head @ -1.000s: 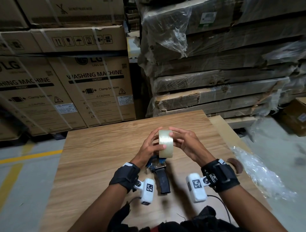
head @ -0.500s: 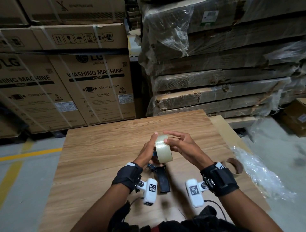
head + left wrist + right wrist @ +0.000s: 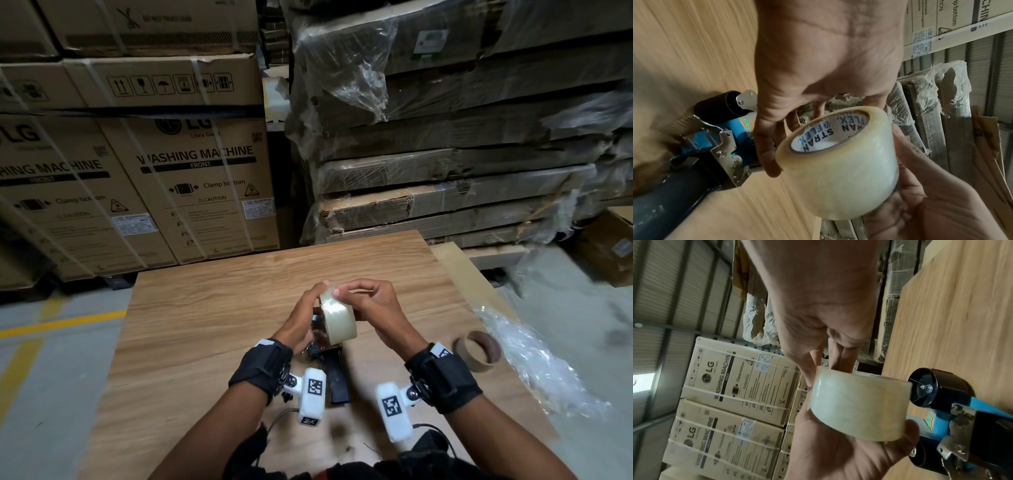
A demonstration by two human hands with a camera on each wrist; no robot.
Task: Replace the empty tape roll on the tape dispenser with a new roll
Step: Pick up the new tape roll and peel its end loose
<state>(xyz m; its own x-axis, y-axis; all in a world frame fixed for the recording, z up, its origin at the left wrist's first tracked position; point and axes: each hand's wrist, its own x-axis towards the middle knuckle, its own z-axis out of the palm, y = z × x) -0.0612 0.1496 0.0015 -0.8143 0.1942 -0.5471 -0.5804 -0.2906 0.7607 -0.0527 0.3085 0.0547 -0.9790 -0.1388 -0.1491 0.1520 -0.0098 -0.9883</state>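
Observation:
A new roll of clear tape (image 3: 337, 317) is held between both hands just above the tape dispenser (image 3: 337, 378), which lies on the wooden table (image 3: 205, 325). My left hand (image 3: 299, 320) grips the roll's left side, thumb on the rim (image 3: 838, 170). My right hand (image 3: 371, 305) pinches the roll's top and cups its right side (image 3: 857, 405). The dispenser has a blue frame (image 3: 737, 138), a black hub (image 3: 937, 386) with nothing on it, and a dark handle. The empty brown core (image 3: 478, 349) lies on the table to the right.
Crumpled clear plastic wrap (image 3: 534, 363) lies at the table's right edge beside the core. Stacked washing machine cartons (image 3: 191, 178) and wrapped flat boxes (image 3: 445, 144) stand behind the table. A grey floor with yellow lines lies to the left.
Both hands have lowered the roll a little toward the dispenser and tilted it, so its open face now leans to the left.

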